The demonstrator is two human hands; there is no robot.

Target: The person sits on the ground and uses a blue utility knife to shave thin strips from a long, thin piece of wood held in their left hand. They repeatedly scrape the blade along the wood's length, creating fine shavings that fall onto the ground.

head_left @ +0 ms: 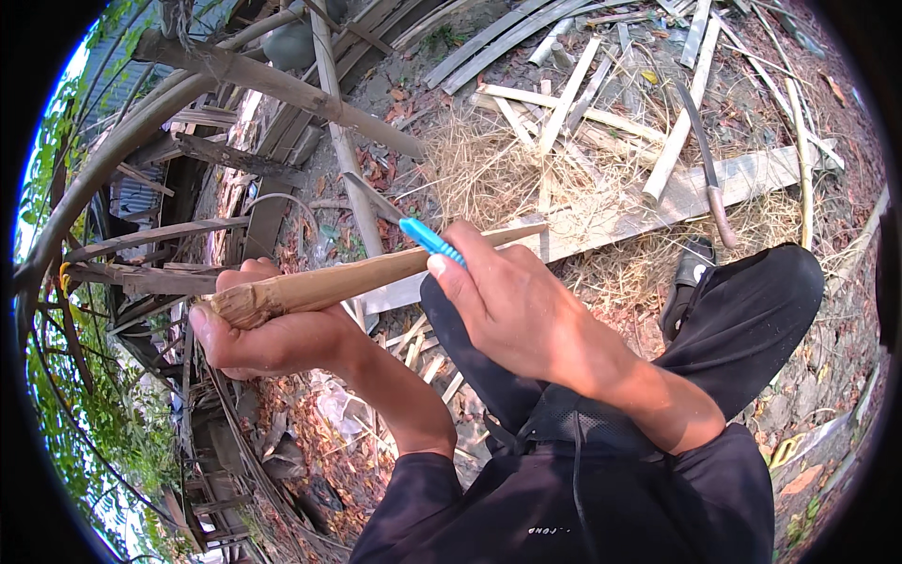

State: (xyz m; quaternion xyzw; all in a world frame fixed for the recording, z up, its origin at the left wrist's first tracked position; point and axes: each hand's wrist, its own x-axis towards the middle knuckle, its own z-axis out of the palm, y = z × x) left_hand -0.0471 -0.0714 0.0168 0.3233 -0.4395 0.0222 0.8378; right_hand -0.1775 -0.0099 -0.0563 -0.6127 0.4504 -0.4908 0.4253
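My left hand is closed around the thick, knobby end of a tapered piece of bamboo. The piece slants slightly upward to the right and narrows to a point beyond my right hand. My right hand grips a knife by its bright blue handle. Its narrow grey blade points up and left, apart from the bamboo's near end. The middle of the bamboo passes behind my right fingers, and whether they touch it I cannot tell.
A long plank lies across the ground, with a pile of shavings around it. On it rests a curved machete with a brown handle. Split bamboo strips are scattered beyond. Poles and stacked timber stand at the left.
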